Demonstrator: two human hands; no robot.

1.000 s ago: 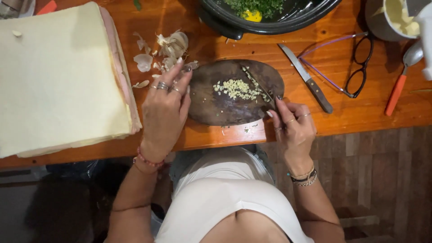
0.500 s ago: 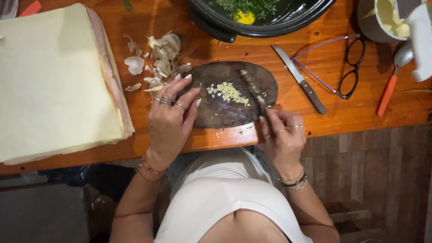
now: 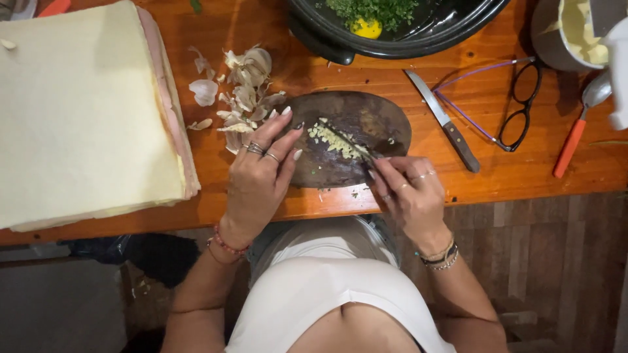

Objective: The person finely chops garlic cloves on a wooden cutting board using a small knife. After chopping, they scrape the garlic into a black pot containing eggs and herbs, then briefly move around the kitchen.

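A dark oval cutting board lies near the front edge of an orange wooden table. A small heap of chopped garlic sits on it. My right hand grips a small knife by its handle, with the blade lying across the garlic. My left hand rests flat on the board's left edge, fingers spread, holding nothing. Rings show on both hands.
Garlic skins lie left of the board. A large pale layered slab fills the table's left. A black pan with herbs and a yolk stands behind. A second knife, glasses, an orange-handled spoon and a pot lie right.
The view has shifted a little. My right hand has brought the knife leftward across the board onto the garlic heap. My left hand has stayed on the board's left edge.
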